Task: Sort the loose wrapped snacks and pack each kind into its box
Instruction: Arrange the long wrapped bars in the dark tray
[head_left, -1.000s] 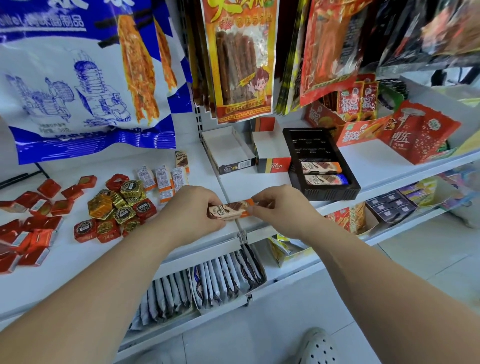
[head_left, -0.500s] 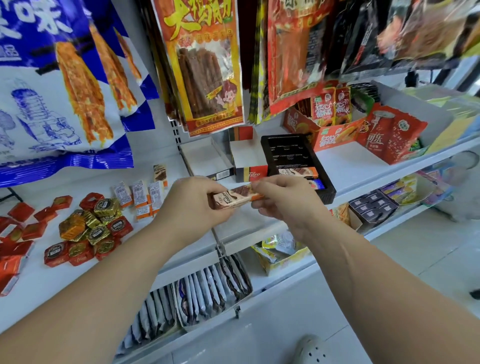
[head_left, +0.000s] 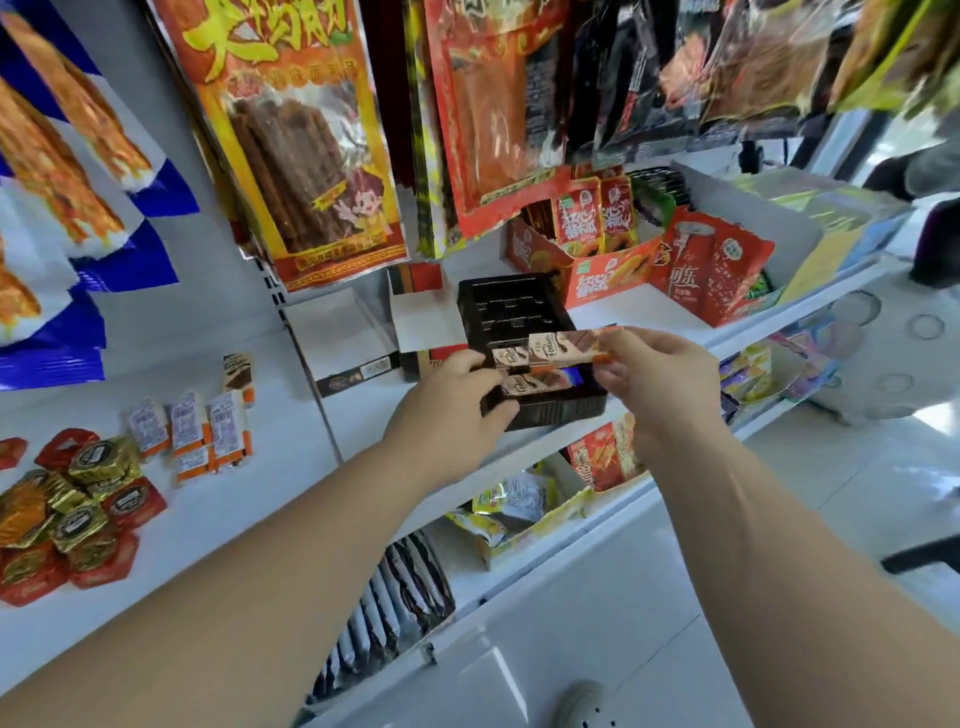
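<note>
My right hand (head_left: 654, 369) pinches the right end of a brown-and-cream wrapped chocolate bar (head_left: 566, 345) and holds it level just above the black plastic tray (head_left: 509, 306) on the shelf. Two similar bars lie in the tray's near slots; the nearer one (head_left: 535, 383) has a blue end. My left hand (head_left: 457, 402) grips the tray's near-left corner, thumb on the rim and fingers curled on the front wall. To the left on the shelf lie several loose white-and-orange bars (head_left: 208, 436) and a heap of gold and red foil squares (head_left: 78, 512).
Two open white boxes (head_left: 337, 338) (head_left: 423, 325) stand left of the tray. An orange display box (head_left: 602, 275) and a red pouch (head_left: 711, 270) stand to its right. Big snack bags (head_left: 306, 156) hang overhead. A lower shelf holds upright packets (head_left: 395, 592).
My left hand let go of the bar and took the tray's corner. My right hand carried the bar forward and right, over the tray. The view swung right.
</note>
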